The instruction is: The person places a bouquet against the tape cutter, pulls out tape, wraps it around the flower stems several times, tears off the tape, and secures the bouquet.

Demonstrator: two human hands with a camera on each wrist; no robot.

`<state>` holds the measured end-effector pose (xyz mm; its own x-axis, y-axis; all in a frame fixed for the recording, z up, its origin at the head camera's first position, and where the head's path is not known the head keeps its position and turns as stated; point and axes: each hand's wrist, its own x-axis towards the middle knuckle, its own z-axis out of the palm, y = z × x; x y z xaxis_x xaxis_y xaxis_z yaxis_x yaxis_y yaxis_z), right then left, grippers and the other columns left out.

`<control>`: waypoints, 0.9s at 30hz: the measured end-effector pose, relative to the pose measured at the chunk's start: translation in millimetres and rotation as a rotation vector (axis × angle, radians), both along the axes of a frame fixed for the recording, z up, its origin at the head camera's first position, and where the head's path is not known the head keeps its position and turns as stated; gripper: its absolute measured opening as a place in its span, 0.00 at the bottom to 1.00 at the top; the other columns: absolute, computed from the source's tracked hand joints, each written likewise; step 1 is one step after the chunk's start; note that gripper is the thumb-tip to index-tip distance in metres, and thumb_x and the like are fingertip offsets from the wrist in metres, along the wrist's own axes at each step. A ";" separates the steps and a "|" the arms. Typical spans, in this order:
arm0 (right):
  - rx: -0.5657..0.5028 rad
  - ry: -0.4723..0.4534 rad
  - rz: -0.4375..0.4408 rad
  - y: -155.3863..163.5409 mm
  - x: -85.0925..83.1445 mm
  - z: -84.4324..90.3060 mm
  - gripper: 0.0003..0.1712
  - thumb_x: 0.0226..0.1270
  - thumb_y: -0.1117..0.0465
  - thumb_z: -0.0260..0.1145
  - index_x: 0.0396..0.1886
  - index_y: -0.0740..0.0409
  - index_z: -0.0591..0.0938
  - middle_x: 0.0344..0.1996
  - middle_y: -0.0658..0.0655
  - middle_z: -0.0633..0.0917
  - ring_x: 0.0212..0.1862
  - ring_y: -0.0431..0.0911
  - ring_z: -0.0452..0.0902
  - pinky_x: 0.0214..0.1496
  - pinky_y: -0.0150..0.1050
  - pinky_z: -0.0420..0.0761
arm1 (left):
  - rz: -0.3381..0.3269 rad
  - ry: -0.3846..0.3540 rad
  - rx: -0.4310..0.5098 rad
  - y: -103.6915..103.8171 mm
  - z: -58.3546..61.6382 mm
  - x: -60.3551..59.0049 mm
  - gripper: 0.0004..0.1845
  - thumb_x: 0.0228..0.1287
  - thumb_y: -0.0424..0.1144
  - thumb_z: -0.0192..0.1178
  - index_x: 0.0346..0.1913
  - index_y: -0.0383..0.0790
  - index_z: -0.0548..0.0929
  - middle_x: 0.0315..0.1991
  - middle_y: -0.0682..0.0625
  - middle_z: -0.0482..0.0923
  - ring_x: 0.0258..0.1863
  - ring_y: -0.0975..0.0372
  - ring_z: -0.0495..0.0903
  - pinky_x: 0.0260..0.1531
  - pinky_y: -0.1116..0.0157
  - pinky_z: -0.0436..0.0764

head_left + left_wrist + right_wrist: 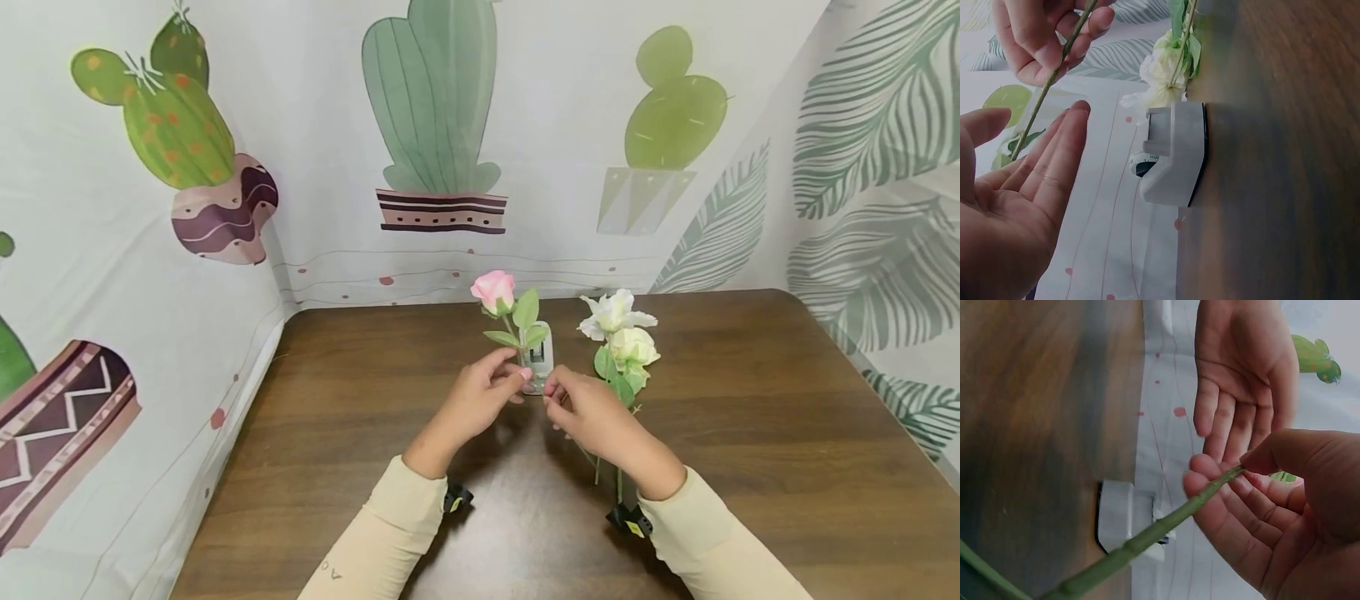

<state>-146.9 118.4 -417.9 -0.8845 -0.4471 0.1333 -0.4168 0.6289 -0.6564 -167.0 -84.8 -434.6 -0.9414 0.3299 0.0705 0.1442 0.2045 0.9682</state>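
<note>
A dark wood table sits before cactus-print cloth. The right hand pinches the pink rose by its stem, just above the white holder. The left hand is flat and relaxed beside it. Best to keep the stem upright over the holder's slot.

Looks like a small staged recording booth, not a lived-in room. Dark wood-grain desk sits boxed in by hanging printed fabric: cartoon cactus backdrop on the back and left, leaf-pattern cloth on the right. The cloth shows folds and drapes down past the desk edge on the left, so these are curtains, not walls. On the desk: artificial flowers and a small white plastic holder.
</note>
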 end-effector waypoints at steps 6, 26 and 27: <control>0.008 0.096 -0.008 -7.3 1.6 -6.5 0.05 0.65 0.65 0.65 0.38 0.52 0.78 0.28 0.46 0.84 0.29 0.34 0.78 0.32 0.30 0.78 | -0.010 -0.047 0.063 2.9 -2.1 0.5 0.19 0.76 0.39 0.56 0.63 0.33 0.75 0.45 0.36 0.87 0.45 0.42 0.87 0.43 0.61 0.88; 0.004 0.153 0.062 -9.7 6.1 -6.5 0.06 0.70 0.61 0.66 0.44 0.55 0.81 0.38 0.49 0.86 0.40 0.41 0.83 0.46 0.38 0.84 | -0.033 -0.222 0.259 4.8 -3.6 -1.6 0.22 0.79 0.34 0.44 0.69 0.24 0.66 0.57 0.26 0.79 0.42 0.64 0.86 0.46 0.64 0.86; 0.005 0.157 0.062 -8.5 5.7 -6.0 0.06 0.70 0.61 0.66 0.45 0.55 0.82 0.39 0.50 0.87 0.40 0.40 0.83 0.46 0.38 0.84 | -0.031 -0.224 0.265 4.8 -3.1 -1.4 0.22 0.79 0.33 0.44 0.69 0.24 0.66 0.57 0.26 0.79 0.41 0.65 0.86 0.46 0.64 0.86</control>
<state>-141.2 109.8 -423.9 -0.8238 -0.5011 0.2652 -0.5519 0.6016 -0.5776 -168.4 -80.0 -437.6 -0.9329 0.3567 -0.0501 -0.0760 -0.0592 0.9953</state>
